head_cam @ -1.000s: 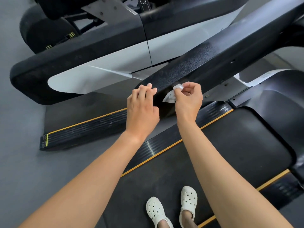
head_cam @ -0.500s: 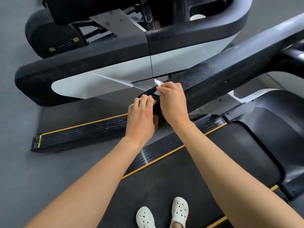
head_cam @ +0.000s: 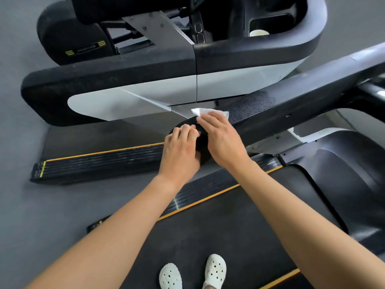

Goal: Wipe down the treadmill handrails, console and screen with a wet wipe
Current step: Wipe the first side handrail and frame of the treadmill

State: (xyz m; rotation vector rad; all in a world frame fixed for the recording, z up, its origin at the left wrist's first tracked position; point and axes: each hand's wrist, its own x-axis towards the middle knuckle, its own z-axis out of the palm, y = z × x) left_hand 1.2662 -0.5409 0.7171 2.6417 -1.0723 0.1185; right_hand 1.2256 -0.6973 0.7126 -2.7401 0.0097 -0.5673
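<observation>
Fingers of the right hand now lie nearly flat on the wet wipe, pressing it onto the top of the handrail near its rounded end. The wipe's white edge sticks out past the fingertips. A sec ago that hand pinched the wipe, bunched up, vs. the near side face of the rail end. Half a sec ago it had climbed to the top edge w/ only a corner of wipe showing. So the pinch is swapped for a flat press, the wipe has opened out, and contact has moved from side face to top surface. Thumb is hidden, so can't tell if it hooks under.

The left hand hasn't shifted. Its fingers are curled over the rail's tip, just beside the right hand, prob. steadying.

For the task, imo: the end of the rail is prob. done and a stroke along the top is only starting. The long textured stretch toward the front looks unwiped, though can't be sure. Console, screen & the other rail aren't in view, so it's still early in the job.

Also there: a neighbouring treadmill w/ white side panel behind the rail, and a cup in its holder. The person stands on the belt in white clogs.
</observation>
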